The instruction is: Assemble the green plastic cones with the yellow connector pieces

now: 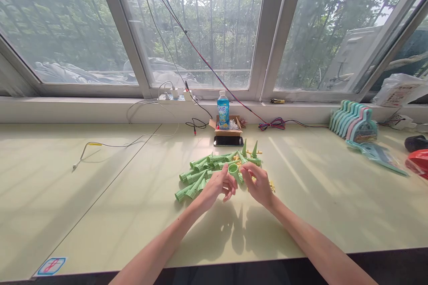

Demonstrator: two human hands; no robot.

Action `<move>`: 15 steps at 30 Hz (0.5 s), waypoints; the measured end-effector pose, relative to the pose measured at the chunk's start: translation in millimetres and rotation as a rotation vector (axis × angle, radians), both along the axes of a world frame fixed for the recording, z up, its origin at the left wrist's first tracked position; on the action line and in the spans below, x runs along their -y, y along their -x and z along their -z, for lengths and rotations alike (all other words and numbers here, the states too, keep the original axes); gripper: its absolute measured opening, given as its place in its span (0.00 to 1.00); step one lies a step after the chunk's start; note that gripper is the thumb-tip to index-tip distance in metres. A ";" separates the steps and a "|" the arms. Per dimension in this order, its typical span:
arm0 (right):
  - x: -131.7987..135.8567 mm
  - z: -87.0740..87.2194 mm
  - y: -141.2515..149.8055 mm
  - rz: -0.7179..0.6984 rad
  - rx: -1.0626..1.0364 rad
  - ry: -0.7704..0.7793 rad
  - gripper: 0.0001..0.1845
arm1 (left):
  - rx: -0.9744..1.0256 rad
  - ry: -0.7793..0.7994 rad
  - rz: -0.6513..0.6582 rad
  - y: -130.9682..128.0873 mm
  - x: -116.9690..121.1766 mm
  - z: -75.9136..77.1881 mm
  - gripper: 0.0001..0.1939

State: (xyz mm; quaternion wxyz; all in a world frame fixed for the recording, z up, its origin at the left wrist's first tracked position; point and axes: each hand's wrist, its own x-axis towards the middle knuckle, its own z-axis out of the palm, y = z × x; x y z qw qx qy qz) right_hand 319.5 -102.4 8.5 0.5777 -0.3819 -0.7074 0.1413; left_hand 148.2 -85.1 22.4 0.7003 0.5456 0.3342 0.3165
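Observation:
Between my two hands a hollow green plastic cone (233,169) is tilted with its round open end toward me. My left hand (219,185) has its thumb against the cone's left side, fingers curled below it. On the other side my right hand (258,183) is closed in a pinch near the cone's rim; whatever its fingertips hold is hidden. Behind and left of my hands lies a pile of similar green cones (197,177). Small yellow plastic pieces (272,185) lie partly hidden around my right hand. Two green cones (255,149) stand point up at the back.
Behind the pile lie a black phone (228,141) and a small cardboard box (228,132) with a blue bottle (223,110). Cables (276,124) run along the window side. To the right stand pastel plastic items (354,121) in a row, near a red object (417,162).

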 end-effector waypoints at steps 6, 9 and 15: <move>0.0 -1.2 0.0 -0.030 0.031 -0.049 0.13 | -0.008 0.080 0.058 -0.1 -5.1 8.3 0.41; -0.6 -1.1 -0.7 -0.032 0.026 -0.025 0.14 | 0.005 0.082 0.055 0.2 -6.9 11.4 0.41; -0.3 -2.8 -0.3 -0.041 0.016 -0.002 0.14 | 0.052 0.027 0.008 0.5 -3.7 7.7 0.38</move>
